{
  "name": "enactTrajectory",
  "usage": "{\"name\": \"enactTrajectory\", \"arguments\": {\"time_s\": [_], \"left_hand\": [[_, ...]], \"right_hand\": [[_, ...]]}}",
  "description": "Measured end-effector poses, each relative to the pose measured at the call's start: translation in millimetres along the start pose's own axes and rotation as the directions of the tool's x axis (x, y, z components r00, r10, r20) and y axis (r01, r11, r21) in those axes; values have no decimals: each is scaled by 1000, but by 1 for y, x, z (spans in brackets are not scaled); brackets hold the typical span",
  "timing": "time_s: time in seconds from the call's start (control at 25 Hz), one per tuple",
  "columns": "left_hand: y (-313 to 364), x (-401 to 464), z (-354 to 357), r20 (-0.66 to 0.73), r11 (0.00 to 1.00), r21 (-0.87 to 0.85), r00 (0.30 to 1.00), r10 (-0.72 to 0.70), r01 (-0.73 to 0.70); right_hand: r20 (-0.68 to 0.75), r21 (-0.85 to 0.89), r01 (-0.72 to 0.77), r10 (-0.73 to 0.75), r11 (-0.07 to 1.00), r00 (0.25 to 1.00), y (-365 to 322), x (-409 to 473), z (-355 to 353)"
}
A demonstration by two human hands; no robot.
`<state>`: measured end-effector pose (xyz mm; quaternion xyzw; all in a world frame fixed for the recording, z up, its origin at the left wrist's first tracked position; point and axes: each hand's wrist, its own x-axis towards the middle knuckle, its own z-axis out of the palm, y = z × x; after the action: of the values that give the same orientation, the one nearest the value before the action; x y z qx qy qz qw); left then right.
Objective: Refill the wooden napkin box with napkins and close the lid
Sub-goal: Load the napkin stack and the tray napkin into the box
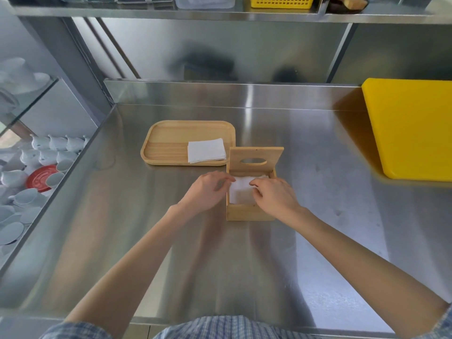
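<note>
Box: wooden napkin box holds napkins; lid upright.
Hands: left hand, right hand, fingers loosely curled, pressing napkins.
Outstanding: spare stack on tray; closing.

1. One wooden napkin box, with one lid standing open.
2. One wooden tray.
3. Two lots of napkins: one stack on the tray, one in the box. The sheets cannot be counted.
4. Two hands: left, right.
5. One yellow bin on the table.
6. One yellow basket on the upper shelf.
7. One red saucer among many white cups, too many to count.
</note>
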<state>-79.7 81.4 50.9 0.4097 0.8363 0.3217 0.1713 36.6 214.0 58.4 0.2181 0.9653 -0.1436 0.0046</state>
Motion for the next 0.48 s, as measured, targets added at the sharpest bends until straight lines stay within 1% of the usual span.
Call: {"name": "enactTrajectory", "arguments": {"time_s": [0.12, 0.2, 0.28, 0.36, 0.48], "left_hand": [[-11, -6, -11, -81, 991, -94, 991, -102, 95], [-17, -6, -17, -134, 966, -167, 966, -221, 198], [-24, -4, -24, -182, 941, -187, 931, -315, 282], [-31, -1, -32, -200, 922, -185, 906, -373, 339], [-39, 4, -43, -190, 902, -218, 891, -413, 372]], "right_hand": [[-49, 105, -2, 7, 994, 999, -11, -1, -5], [-37, 209, -10, 18, 978, 999, -23, 1, -7], [-19, 311, 3, 3, 950, 1000, -38, 5, -9], [-13, 377, 34, -31, 926, 999, -53, 11, -9], [28, 465, 33, -52, 884, 998, -70, 22, -6]]}}
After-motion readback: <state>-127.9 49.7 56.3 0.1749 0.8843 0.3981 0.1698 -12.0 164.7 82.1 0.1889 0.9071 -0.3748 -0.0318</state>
